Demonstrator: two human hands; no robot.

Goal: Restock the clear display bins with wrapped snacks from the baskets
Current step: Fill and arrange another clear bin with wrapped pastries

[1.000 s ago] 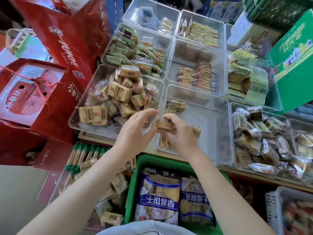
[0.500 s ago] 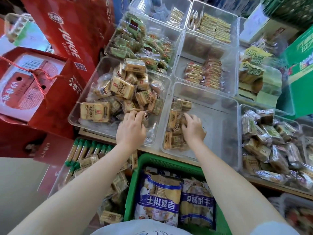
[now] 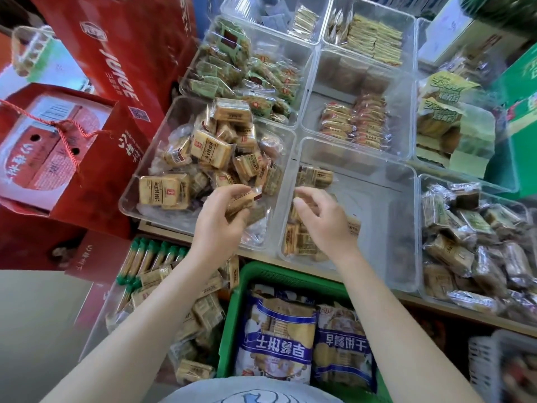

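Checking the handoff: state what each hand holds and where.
Left hand grips a wrapped snack by its near end; right hand holds nothing.

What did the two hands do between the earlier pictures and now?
The left hand dipped into the full bin and now holds a wrapped snack. The right hand set its snacks in the middle bin and lifted out, holding nothing. The bins stayed put.

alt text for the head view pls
A person's left hand grips a wrapped snack over a full clear bin, while the right hand, fingers loosely curled, hovers over a sparsely filled bin.
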